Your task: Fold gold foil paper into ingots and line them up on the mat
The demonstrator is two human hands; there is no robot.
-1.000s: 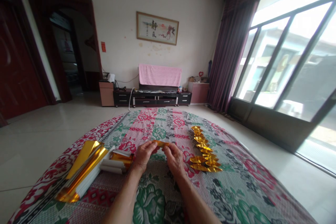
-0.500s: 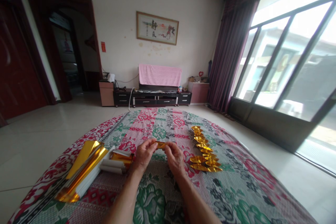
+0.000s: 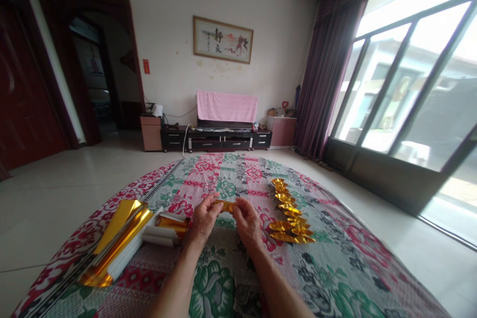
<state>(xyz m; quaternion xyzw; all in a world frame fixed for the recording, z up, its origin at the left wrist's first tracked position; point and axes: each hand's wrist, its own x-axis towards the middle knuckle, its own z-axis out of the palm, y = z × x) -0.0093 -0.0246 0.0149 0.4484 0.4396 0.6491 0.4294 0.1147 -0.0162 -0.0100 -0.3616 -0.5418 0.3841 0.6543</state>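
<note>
Head view: fingers of left hand (image 3: 203, 221) and right hand (image 3: 248, 223) pinch a small folded gold foil paper strip (image 3: 225, 205) between them; even grip and sharp creasing should serve best.

This is a living room in a home. A framed picture (image 3: 222, 39) hangs on the wall above a low TV stand (image 3: 216, 139). Long curtains (image 3: 328, 69) hang beside big windows (image 3: 406, 84).
</note>
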